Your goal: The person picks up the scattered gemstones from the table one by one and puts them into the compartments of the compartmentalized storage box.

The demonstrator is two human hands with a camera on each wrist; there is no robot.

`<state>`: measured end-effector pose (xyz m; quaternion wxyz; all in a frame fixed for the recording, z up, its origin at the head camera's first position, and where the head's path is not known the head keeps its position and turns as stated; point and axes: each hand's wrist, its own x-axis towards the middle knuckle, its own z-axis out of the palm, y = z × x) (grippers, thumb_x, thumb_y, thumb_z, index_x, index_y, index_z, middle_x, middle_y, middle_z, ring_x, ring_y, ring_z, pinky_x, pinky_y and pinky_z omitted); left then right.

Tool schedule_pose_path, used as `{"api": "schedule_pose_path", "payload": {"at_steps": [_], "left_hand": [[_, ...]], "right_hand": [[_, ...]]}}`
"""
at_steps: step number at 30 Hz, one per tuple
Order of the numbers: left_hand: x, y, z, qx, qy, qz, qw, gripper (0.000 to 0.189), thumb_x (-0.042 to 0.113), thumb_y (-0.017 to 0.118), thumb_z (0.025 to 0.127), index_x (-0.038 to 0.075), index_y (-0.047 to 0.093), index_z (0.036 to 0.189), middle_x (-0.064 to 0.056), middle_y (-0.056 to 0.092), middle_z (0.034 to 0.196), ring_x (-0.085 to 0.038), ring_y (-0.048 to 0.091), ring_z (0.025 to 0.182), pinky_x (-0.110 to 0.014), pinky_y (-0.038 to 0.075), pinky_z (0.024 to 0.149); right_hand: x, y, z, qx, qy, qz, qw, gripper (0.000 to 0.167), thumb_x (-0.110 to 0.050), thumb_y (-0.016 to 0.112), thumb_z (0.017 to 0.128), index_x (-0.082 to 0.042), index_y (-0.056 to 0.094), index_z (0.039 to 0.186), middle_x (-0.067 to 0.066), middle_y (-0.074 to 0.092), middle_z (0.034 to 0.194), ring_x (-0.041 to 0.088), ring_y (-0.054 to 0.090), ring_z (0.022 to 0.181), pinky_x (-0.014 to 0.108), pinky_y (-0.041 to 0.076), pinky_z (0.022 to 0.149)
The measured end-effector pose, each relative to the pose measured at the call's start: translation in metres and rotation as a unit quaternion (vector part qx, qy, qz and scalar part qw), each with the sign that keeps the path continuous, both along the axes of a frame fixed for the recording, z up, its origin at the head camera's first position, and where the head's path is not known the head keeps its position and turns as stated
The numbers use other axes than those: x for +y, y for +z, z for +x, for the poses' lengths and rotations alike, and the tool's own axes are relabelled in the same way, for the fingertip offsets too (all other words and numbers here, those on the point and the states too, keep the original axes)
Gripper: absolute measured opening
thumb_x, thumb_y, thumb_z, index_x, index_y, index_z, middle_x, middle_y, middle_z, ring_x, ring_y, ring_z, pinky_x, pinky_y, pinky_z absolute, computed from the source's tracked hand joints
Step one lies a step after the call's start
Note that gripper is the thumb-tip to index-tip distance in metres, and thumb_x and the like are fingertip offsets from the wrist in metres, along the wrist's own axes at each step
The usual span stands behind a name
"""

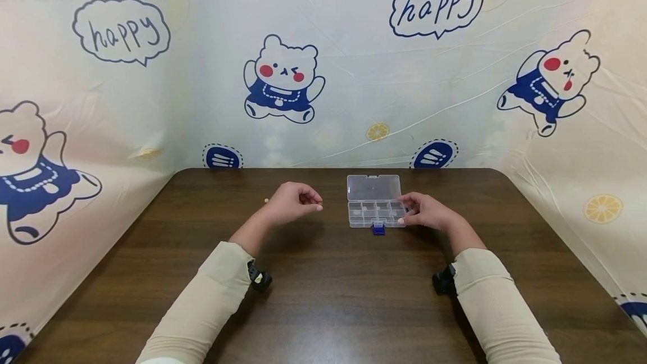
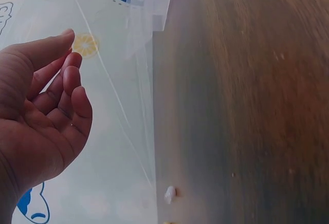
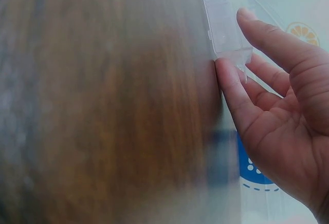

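Note:
A clear plastic compartment box [image 1: 376, 219] stands on the table with its lid [image 1: 374, 188] raised at the back. A blue tab [image 1: 378, 230] sticks out at its front. My right hand [image 1: 428, 211] holds the box's right end, thumb toward the front and fingers along the side and back. To the left of the box, my left hand [image 1: 295, 203] hovers above the table, thumb and forefinger tips brought together. Whether anything tiny sits between them is hidden. Behind its wrist lies a small pale piece [image 1: 266, 200], seen as a whitish bit [image 2: 170, 194] in the left wrist view.
The dark wooden table [image 1: 333, 296] ends at a back edge just behind the box. A printed cloth [image 1: 349, 83] with bears and speech bubbles hangs around it. A yellowish bit [image 2: 168, 223] shows at the bottom of the left wrist view.

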<state>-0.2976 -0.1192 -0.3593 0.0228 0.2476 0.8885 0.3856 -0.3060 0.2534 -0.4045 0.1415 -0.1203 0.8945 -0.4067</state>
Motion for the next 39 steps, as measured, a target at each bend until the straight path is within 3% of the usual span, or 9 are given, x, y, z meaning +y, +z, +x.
{"api": "schedule_pose_path", "payload": {"at_steps": [22, 39], "left_hand": [[0.031, 0.003, -0.007, 0.017, -0.056, -0.02, 0.9981, 0.01, 0.016, 0.078, 0.084, 0.01, 0.073, 0.09, 0.003, 0.067, 0.082, -0.015, 0.06, 0.076, -0.027, 0.052, 0.071], [0.057, 0.001, -0.019, -0.002, -0.069, -0.027, 0.9972, 0.006, 0.011, 0.08, 0.082, 0.011, 0.074, 0.084, 0.003, 0.068, 0.077, -0.015, 0.06, 0.071, -0.026, 0.051, 0.069]], "right_hand": [[0.0, 0.001, 0.0, -0.001, -0.005, -0.002, 1.0, 0.071, -0.023, 0.079, 0.083, -0.003, 0.044, 0.141, 0.022, 0.049, 0.134, 0.029, 0.056, 0.104, 0.044, 0.046, 0.097], [0.001, 0.0, -0.001, -0.003, -0.011, -0.001, 0.9999, 0.071, -0.024, 0.08, 0.083, -0.004, 0.044, 0.141, 0.021, 0.05, 0.134, 0.028, 0.057, 0.103, 0.044, 0.046, 0.097]]}}
